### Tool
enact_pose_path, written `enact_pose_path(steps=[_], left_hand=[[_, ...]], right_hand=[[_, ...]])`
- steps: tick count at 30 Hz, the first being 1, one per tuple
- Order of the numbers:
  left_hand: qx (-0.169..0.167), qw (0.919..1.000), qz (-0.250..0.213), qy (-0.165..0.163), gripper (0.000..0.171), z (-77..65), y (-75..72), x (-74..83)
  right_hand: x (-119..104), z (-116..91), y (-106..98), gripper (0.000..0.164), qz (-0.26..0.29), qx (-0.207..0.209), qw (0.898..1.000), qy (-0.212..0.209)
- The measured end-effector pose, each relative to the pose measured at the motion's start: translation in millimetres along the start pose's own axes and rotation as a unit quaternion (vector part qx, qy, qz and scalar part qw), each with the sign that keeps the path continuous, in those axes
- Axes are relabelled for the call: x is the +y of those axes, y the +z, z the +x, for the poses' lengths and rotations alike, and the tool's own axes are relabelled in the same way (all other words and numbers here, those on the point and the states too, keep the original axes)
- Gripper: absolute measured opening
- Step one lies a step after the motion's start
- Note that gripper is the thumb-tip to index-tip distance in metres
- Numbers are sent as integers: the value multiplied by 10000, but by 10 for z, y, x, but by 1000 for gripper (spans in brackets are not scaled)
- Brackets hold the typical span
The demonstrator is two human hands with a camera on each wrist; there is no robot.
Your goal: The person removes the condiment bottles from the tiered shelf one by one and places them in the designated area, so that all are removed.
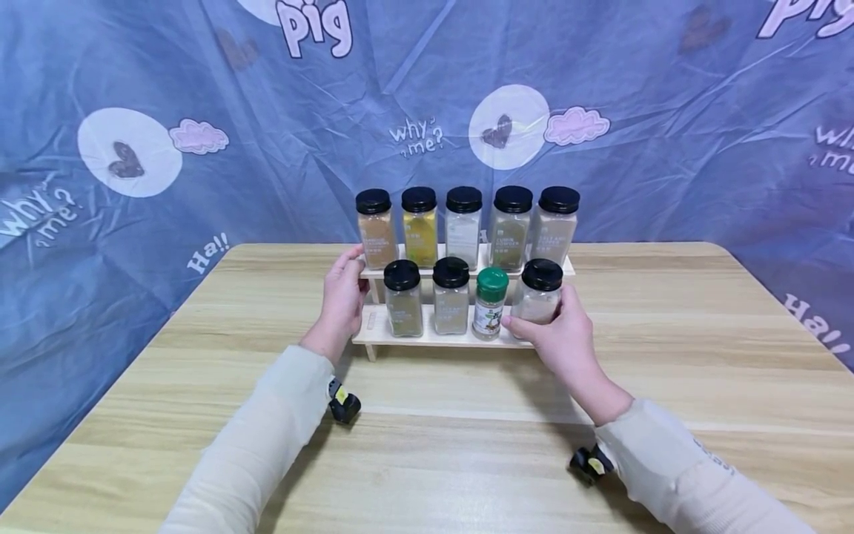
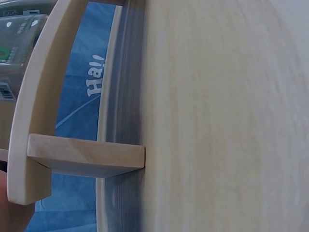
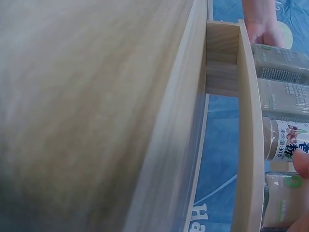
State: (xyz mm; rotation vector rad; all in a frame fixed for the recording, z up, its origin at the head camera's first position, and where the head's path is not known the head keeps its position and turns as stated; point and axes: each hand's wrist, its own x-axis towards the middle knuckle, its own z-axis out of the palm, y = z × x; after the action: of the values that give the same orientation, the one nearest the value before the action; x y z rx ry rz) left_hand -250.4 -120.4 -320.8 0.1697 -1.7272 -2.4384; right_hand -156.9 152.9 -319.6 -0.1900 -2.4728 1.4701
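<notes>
A two-tier wooden spice rack (image 1: 430, 340) stands on the table. My left hand (image 1: 343, 293) grips its left end by the upper shelf; in the left wrist view only a bit of that hand shows at the rack's edge. My right hand (image 1: 567, 337) holds a black-lidded spice jar (image 1: 536, 305) at the lower shelf's right end, thumb in front, other fingers mostly hidden behind it. Just left of this jar is a small green-lidded spice bottle (image 1: 491, 315). Two more black-lidded jars, a greenish one (image 1: 404, 313) and a greyish one (image 1: 451, 311), share that shelf.
Several black-lidded jars line the upper shelf, among them an orange-brown one (image 1: 377, 241), a yellow one (image 1: 420, 243) and a white one (image 1: 463, 243). The wooden table (image 1: 434, 452) reaches back to a blue printed cloth (image 1: 320, 133).
</notes>
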Motion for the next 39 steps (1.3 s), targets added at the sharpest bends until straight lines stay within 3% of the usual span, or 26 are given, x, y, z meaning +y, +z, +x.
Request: enact_pose_path(steps=[19, 39], left_hand=[[-88, 9996, 238, 160, 39, -2, -34, -22], [-53, 9998, 163, 60, 39, -1, -24, -21]], right_hand=[[-143, -3, -148, 72, 460, 392, 9978, -256], [-408, 78, -421, 67, 853, 886, 9901, -671]])
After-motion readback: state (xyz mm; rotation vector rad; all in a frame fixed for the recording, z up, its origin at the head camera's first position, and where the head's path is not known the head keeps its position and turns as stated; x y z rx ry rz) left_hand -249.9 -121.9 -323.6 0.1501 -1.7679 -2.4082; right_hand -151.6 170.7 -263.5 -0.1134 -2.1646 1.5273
